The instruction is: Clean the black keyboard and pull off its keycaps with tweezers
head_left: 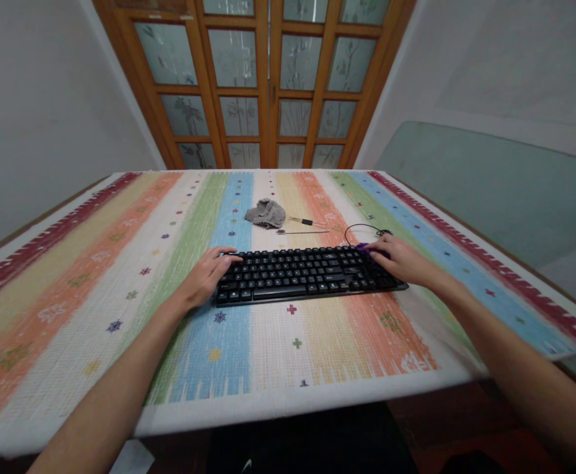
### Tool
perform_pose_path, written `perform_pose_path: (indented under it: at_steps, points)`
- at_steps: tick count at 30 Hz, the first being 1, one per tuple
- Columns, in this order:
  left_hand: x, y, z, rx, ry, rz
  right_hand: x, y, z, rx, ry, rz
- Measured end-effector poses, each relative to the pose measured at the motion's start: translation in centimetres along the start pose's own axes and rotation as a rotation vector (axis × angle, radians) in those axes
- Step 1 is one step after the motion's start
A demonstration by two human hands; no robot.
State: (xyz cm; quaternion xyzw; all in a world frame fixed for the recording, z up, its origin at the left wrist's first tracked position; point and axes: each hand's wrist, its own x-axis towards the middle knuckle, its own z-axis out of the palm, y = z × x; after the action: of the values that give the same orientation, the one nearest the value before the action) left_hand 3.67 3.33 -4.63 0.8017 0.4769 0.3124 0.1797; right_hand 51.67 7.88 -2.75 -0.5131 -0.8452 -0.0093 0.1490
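Left hand [209,273]: fingers reach over the top-left corner of the keyboard, two of them close together and extended along the upper edge; whether they press or grip cannot be told. Right hand [399,258]: fingers bent and bunched over the upper right of the keyboard, beside or on a small purple item [363,246], mostly covered; whether they pinch it cannot be told.

Between the hands, a long black plastic keyboard with pale key legends [292,271] lies flat, its long side facing the person.

Just beyond its upper right edge, a thin black cable [361,225] curves to a small bundle near the right hand. Farther out, left of the cable: a thin grey rod with a dark end [305,232], a small tool with a black middle and slender ends [307,222], and a crumpled grey cloth [266,214].

Beneath all: a tablecloth with multicoloured stripes and small motifs [233,359]. Past the table, a brown wooden door with frosted panes [269,99].
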Motion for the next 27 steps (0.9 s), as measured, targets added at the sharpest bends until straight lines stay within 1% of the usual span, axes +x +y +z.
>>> perform_pose_path:
  at_steps: [4, 8, 10, 14, 18, 22, 25, 27]
  points:
    - [0.0, -0.1, 0.0, 0.012, -0.001, 0.000, -0.7, -0.2, 0.4, -0.059, -0.041, -0.059]
    - [0.0, -0.2, 0.1, 0.024, -0.003, -0.002, -0.6, -0.5, -0.2, -0.093, -0.054, -0.082]
    - [0.0, -0.3, 0.1, 0.024, -0.004, 0.002, -0.4, -0.4, -0.7, -0.096, -0.047, -0.070]
    - [0.0, -0.3, 0.1, 0.024, -0.001, 0.005, -0.1, 0.4, -1.4, -0.088, 0.022, 0.003]
    - [0.0, -0.3, 0.1, 0.025, -0.006, 0.006, -0.9, 0.9, -0.6, -0.071, -0.010, -0.014]
    - [0.0, -0.2, 0.1, 0.030, -0.009, 0.001, -1.7, 0.7, 0.2, -0.055, 0.018, -0.042]
    - [0.0, -0.3, 0.1, 0.029, -0.008, 0.000, -1.7, 0.7, -0.1, -0.051, 0.020, -0.046]
    - [0.0, -0.3, 0.1, 0.030, -0.009, 0.003, -1.5, 0.8, -0.6, -0.059, 0.031, -0.024]
